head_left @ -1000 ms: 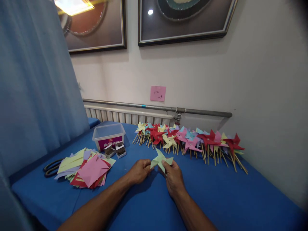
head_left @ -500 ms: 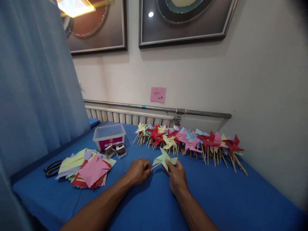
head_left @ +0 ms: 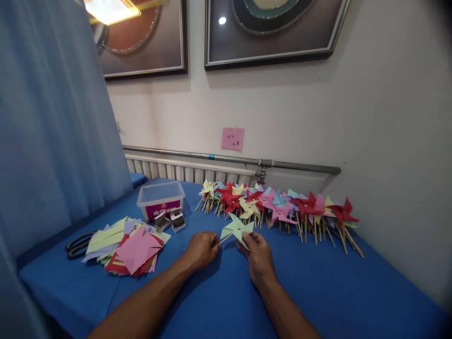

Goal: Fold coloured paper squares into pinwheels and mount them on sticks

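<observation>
A pale green paper pinwheel [head_left: 236,227] on a thin wooden stick is held up over the blue cloth, with a small dark pin at its centre. My left hand [head_left: 204,248] is closed around the lower end of the stick. At the pinwheel's right edge, my right hand [head_left: 257,254] pinches one of the paper blades between thumb and fingers. Just behind my hands lies a long row of finished-looking pinwheels [head_left: 280,207] in red, pink, yellow, blue and purple, their sticks pointing toward me.
Left of my hands lies a pile of cut paper sheets [head_left: 137,249], beside black-handled scissors [head_left: 78,245]. Small boxes of pins [head_left: 178,222] stand by a clear plastic tub [head_left: 160,197]. A pipe [head_left: 296,165] and radiator [head_left: 183,172] run along the wall; a blue curtain [head_left: 60,117] hangs left.
The green pinwheel has turned and shifted slightly left, so its centre pin now faces me. My left hand has moved a little left with the stick; my right hand still grips the paper.
</observation>
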Available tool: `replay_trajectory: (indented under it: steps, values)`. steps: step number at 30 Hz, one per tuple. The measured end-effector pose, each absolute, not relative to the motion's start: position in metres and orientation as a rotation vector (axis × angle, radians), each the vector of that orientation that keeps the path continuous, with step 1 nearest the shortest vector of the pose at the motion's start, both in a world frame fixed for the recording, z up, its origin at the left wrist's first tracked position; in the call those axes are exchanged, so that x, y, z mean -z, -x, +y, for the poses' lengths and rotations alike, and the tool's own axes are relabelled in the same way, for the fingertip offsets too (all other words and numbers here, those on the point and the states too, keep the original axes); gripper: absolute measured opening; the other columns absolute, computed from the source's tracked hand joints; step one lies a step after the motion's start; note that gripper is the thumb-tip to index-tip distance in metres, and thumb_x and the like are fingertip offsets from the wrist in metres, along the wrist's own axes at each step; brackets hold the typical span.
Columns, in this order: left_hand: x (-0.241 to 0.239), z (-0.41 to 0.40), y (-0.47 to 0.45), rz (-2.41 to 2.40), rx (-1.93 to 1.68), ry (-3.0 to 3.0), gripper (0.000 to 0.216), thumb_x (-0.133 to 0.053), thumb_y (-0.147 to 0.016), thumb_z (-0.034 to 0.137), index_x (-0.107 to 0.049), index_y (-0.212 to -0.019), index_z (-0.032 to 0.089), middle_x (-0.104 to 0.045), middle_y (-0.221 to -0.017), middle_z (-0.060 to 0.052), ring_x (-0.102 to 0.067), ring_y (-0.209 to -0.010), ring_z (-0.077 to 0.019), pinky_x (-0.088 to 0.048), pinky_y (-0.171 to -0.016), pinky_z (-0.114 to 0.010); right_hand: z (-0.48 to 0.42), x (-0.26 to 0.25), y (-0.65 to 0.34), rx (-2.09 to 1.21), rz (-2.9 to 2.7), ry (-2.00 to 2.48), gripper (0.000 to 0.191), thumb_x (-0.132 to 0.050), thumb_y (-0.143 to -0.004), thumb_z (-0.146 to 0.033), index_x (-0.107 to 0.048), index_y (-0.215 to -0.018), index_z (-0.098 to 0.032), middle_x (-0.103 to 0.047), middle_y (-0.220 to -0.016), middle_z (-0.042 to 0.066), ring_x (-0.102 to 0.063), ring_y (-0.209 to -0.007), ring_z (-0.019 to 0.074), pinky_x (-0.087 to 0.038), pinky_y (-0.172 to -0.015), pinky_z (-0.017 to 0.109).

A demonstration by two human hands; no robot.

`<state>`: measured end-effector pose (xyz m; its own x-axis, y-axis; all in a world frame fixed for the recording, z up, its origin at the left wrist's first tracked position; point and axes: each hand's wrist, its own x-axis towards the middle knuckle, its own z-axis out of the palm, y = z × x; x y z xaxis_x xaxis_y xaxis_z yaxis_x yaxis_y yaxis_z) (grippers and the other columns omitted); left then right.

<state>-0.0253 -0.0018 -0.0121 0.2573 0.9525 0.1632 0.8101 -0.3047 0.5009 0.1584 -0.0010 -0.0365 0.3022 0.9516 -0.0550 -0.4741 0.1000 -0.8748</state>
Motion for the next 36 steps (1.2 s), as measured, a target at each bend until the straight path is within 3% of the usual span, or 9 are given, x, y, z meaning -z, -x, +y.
replay_trajectory:
  steps: [5, 10, 16, 26, 36]
  values:
    - [0.016, 0.006, 0.028, 1.704, -0.764, -2.044, 0.015, -0.06, -0.091, 0.02, -0.074, -0.088, 0.018, -0.076, -0.084, -0.003, -0.064, -0.077, -0.0163, -0.035, -0.068, -0.026, -0.005, 0.034, -0.155, -1.15, -0.671, 1.024, 0.049, -0.091, -0.06, -0.054, -0.064, -0.084, -0.021, -0.074, -0.073, 0.0, -0.07, -0.064, 0.0166, -0.056, -0.062, 0.027]
    - [0.02, 0.013, 0.032, 1.758, -0.829, -1.989, 0.016, -0.059, -0.091, 0.019, -0.075, -0.087, 0.018, -0.076, -0.084, -0.004, -0.066, -0.078, -0.0175, -0.036, -0.068, -0.027, -0.016, 0.036, -0.146, -0.991, -1.021, 1.122, 0.042, -0.076, -0.075, -0.061, -0.064, -0.078, -0.022, -0.063, -0.064, -0.003, -0.057, -0.053, 0.0136, -0.04, -0.048, 0.024]
    - [0.028, 0.022, 0.037, 1.811, -0.835, -1.909, 0.014, -0.062, -0.091, 0.021, -0.075, -0.086, 0.019, -0.078, -0.087, -0.007, -0.069, -0.083, -0.02, -0.04, -0.07, -0.028, -0.043, 0.032, -0.125, -0.758, -1.612, 1.162, 0.03, -0.056, -0.095, -0.045, -0.059, -0.074, -0.024, -0.056, -0.062, -0.004, -0.05, -0.059, 0.0148, -0.037, -0.058, 0.027]
    - [0.008, 0.086, 0.034, 2.013, -1.036, -1.66, 0.022, -0.057, -0.097, 0.023, -0.077, -0.096, 0.014, -0.08, -0.098, -0.01, -0.071, -0.093, -0.0207, -0.045, -0.077, -0.028, -0.053, 0.032, -0.114, -0.712, -1.856, 1.185, 0.024, -0.052, -0.098, -0.032, -0.055, -0.075, -0.023, -0.061, -0.067, -0.003, -0.054, -0.064, 0.0149, -0.033, -0.062, 0.026]
    - [0.017, 0.13, 0.02, 2.139, -0.957, -1.6, 0.022, -0.059, -0.096, 0.028, -0.08, -0.102, 0.022, -0.08, -0.11, -0.011, -0.072, -0.104, -0.0261, -0.049, -0.081, -0.03, -0.049, 0.038, -0.114, -0.715, -1.889, 1.247, 0.021, -0.054, -0.096, -0.027, -0.057, -0.076, -0.023, -0.062, -0.066, -0.003, -0.054, -0.063, 0.0145, -0.034, -0.062, 0.026]
